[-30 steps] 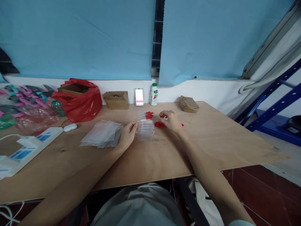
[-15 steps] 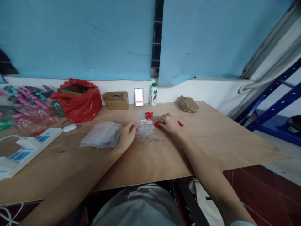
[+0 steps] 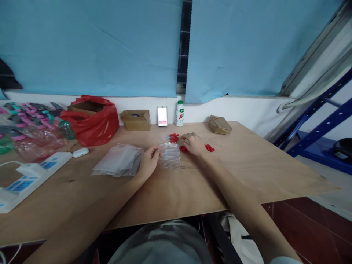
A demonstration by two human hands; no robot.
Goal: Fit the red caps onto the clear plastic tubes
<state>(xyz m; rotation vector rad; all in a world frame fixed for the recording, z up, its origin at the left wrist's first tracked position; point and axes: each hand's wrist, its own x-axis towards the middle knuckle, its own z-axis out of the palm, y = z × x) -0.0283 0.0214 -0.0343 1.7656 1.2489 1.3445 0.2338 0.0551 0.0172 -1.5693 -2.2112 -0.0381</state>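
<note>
A row of thin clear tubes (image 3: 171, 157), like pen barrels, lies on the wooden table in front of me. Just behind it are several tubes with red caps (image 3: 173, 138) on their ends. My left hand (image 3: 150, 159) is closed in a pinch at the row's left end; whatever is between its fingertips is too small to make out. Over the right side of the row, my right hand (image 3: 192, 143) has its fingers curled down, and its fingertips are hidden. Small red caps (image 3: 209, 147) lie to its right, with more red pieces (image 3: 183, 148) partly under it.
Clear plastic bags (image 3: 118, 159) lie left of my left hand. Further left are a power strip (image 3: 35, 179), a white case (image 3: 80, 152), a red bag (image 3: 96, 128) and spray bottles (image 3: 38, 135). A carton (image 3: 136, 120), phone (image 3: 162, 116), white bottle (image 3: 179, 114) and brown packet (image 3: 220, 125) stand along the back.
My right hand has shifted slightly left from the red caps toward the tubes, uncovering more caps on its right. My left hand stays at the row's left end.
</note>
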